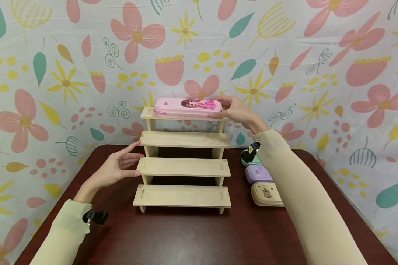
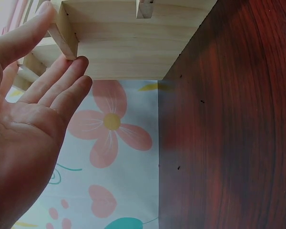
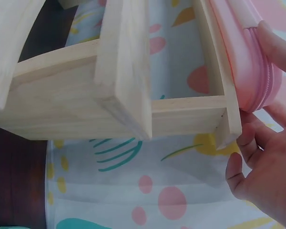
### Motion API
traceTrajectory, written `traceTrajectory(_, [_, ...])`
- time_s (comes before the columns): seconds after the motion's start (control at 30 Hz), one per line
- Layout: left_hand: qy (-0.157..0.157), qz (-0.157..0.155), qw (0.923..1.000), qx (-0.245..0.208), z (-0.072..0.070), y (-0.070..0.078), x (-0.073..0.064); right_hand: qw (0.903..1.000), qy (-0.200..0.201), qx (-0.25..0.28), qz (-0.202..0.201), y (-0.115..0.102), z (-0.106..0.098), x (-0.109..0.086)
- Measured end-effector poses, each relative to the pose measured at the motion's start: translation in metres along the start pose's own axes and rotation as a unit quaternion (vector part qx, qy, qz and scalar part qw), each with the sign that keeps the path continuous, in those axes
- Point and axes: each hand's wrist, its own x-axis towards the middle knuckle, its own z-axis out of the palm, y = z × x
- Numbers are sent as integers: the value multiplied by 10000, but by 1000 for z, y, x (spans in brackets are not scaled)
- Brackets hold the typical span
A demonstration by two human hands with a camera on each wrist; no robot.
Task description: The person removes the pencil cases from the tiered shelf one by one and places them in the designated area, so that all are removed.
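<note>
A pink pencil case (image 1: 172, 105) with a doll picture on its lid lies lengthwise along the top step of a four-step wooden display rack (image 1: 184, 166). My right hand (image 1: 235, 109) pinches the case's right end, thumb at the front and fingers behind. Seen from the right wrist, the case's zipped end (image 3: 252, 71) sits on the top board, with the right hand (image 3: 267, 152) around it. At the rack's left side, my left hand (image 1: 112, 167) is spread, its fingertips at the ends of the middle boards. The left wrist view shows those straight fingers (image 2: 62, 90) against the wood.
Right of the rack, on the dark red-brown table (image 1: 185, 239), lie a cream case (image 1: 266, 194), a purple case (image 1: 257, 173) and a green case (image 1: 247, 158), partly hidden by the right sleeve. A flowered cloth (image 1: 199, 48) hangs behind the table.
</note>
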Motion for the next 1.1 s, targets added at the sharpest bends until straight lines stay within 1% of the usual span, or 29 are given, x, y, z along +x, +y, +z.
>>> traceTrajectory(0.43, [-7, -2, 10000, 12, 2, 0, 0, 9989, 275, 193, -338, 14, -8, -29])
traceTrajectory(0.6, [-10, 23, 10000, -17, 2, 0, 0, 9984, 481, 56, -291, 17, -12, -43])
traceTrajectory(0.87, [-2, 58, 10000, 29, 2, 0, 0, 9959, 698, -70, -576, 25, -18, -68])
traceTrajectory(1.1, [25, 35, 10000, 65, 0, 0, 0, 9954, 567, 5, -773, 30, -23, -87])
